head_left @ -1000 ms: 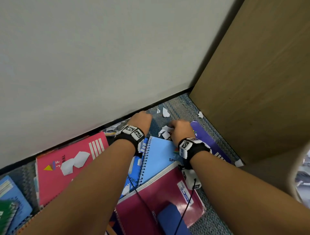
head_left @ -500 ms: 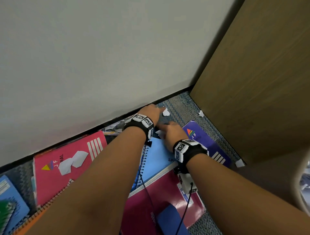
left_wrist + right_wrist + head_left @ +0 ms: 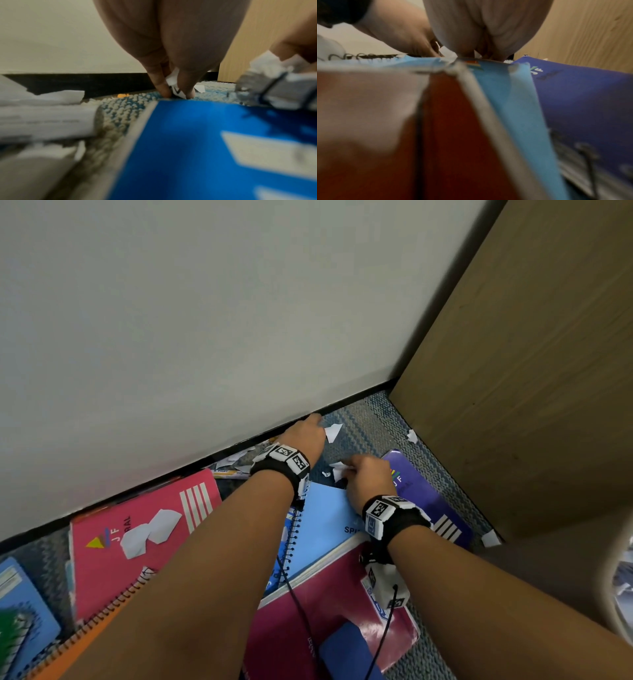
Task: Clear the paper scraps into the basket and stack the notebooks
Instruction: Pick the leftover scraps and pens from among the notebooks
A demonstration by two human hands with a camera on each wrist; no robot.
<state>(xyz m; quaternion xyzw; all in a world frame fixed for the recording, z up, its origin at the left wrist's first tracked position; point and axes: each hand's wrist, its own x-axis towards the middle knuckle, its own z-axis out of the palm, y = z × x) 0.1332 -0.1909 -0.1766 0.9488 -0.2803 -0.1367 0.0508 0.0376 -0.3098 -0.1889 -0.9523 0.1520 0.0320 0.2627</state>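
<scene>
Your left hand (image 3: 305,436) is down on the blue-grey woven carpet (image 3: 370,422) by the black skirting, its fingers (image 3: 161,86) and thumb closed in a pinch on a small white paper scrap with black print (image 3: 176,90); a second white triangular scrap (image 3: 333,432) lies on the carpet just beside that hand. Your right hand (image 3: 364,477) sits near the left one, over the far edge of the light blue spiral-bound notebook (image 3: 329,525), fingers curled round a bunch of torn white paper scraps (image 3: 339,470); the right wrist view is too blurred to show how tightly. Beside that hand lies the purple softcover notebook (image 3: 424,501), with the maroon notebook (image 3: 329,597) overlapping the light blue one nearer you; the pink notebook with white stripes (image 3: 137,529) lies off to your left with two white scraps (image 3: 150,530) resting on its cover. Loose scraps sit on the carpet by the brown wooden cabinet panel (image 3: 531,371), one (image 3: 412,436) near the corner and one (image 3: 490,539) beside the purple notebook's near end; the basket is not visible.
</scene>
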